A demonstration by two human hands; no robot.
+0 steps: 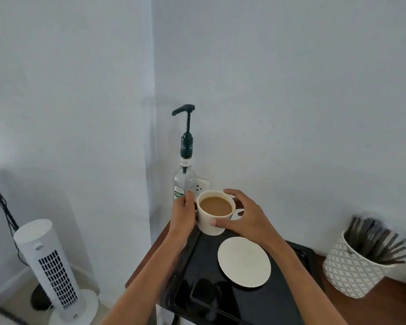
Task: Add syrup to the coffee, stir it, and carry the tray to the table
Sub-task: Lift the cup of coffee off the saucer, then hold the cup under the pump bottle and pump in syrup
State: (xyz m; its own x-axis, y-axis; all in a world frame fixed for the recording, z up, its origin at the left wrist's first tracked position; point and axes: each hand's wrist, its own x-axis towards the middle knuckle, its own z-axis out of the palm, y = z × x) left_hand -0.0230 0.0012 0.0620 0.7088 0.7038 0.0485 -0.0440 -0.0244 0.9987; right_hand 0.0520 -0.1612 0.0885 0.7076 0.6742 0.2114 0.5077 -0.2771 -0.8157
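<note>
A white cup (212, 221) of milky coffee is at the far left corner of a black tray (197, 285). My left hand (183, 213) grips its left side. My right hand (242, 219) wraps its right side, thumb on the front wall. Just behind the cup stands a clear syrup bottle (184, 181) with a dark green pump (185, 113); its spout points left, well above the cup. A white saucer (244, 262) lies bare on the tray in front of the cup.
The tray rests on a brown wooden counter (366, 308) in a wall corner. A white patterned pot (354, 270) full of dark stirrer sticks stands at right. A wall socket (202, 186) is behind the bottle. On the floor at left stands a white tower fan (49, 268).
</note>
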